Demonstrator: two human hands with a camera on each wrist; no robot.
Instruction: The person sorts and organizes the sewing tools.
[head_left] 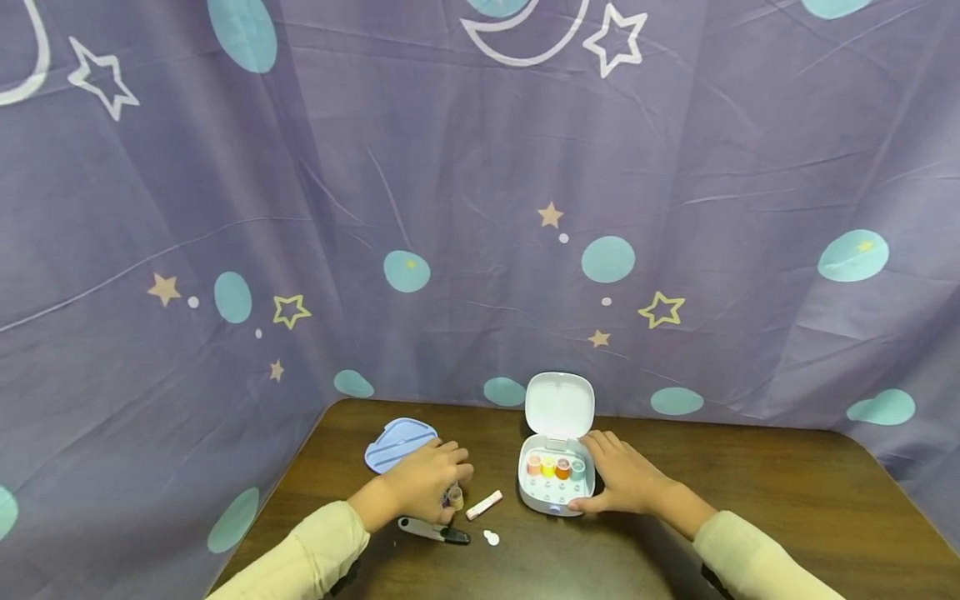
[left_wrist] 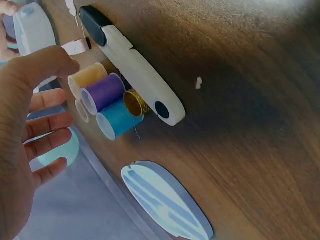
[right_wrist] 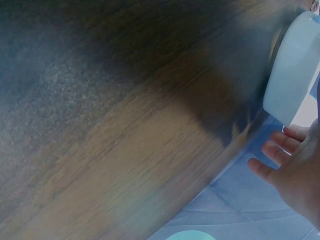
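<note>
A: What lies by each hand in the head view?

B: On the left, a tan spool [head_left: 456, 498] peeks out below the left hand [head_left: 423, 479], close to the thumb. Further right, the right hand [head_left: 622, 475] spans the right end of the open sewing box [head_left: 531, 498], thumb at the near corner, fingers along the far side.

A: How would that box handle?

B: Light and stiff, I'd judge, with smooth plastic walls that could slide. The side walls look the best hold; the raised lid would strain its hinge. Four small spools [head_left: 550, 468] stand inside, so I'd keep it level.

A: And the left wrist view?

B: The tan spool is the rightmost, then a purple spool [left_wrist: 103, 93], then a blue spool [left_wrist: 120, 120], with a gold thimble [left_wrist: 135, 103] on their near side, beside a capped tool [left_wrist: 140, 75]. The fingers are parted and seem to hold nothing; whether the thumb touches the tan spool, I can't tell.

A: Where would you grip a spool?

B: By its end rims: light, firm, probably quick to roll, and the thread may slip.

A: The right wrist view?

B: Loosely bent fingers reach the box's far corner. The thumb is hidden, so I can't judge how firm that hold is.
</note>
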